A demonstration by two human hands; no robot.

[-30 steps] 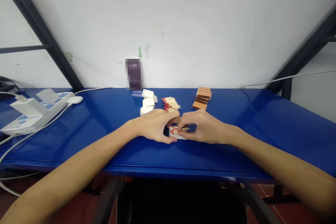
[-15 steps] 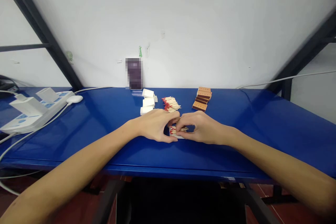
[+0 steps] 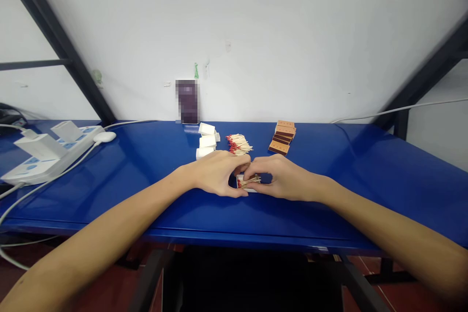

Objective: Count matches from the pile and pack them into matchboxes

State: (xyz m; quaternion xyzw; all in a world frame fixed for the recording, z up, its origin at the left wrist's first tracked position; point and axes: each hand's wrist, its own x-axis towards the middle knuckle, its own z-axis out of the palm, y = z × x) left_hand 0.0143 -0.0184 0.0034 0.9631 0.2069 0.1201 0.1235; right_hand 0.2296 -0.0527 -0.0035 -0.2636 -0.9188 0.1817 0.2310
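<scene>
A small white matchbox tray (image 3: 245,186) with red-tipped matches in it lies on the blue table (image 3: 146,190) between my hands. My left hand (image 3: 217,173) curls around the tray's left end, thumb and fingers closed on it. From the right, my right hand (image 3: 280,177) pinches a few matches (image 3: 250,181) lying across the tray. Just behind the hands is a loose pile of red-tipped matches (image 3: 238,143).
Three white empty trays (image 3: 206,141) stand left of the pile. A stack of brown matchbox sleeves (image 3: 282,137) lies to its right. A white power strip with plugs (image 3: 47,148) and cables occupies the far left. A dark blurred object (image 3: 187,102) leans on the wall.
My right hand's fingers have pushed the matches a little lower into the tray. Both hands stay in the same place.
</scene>
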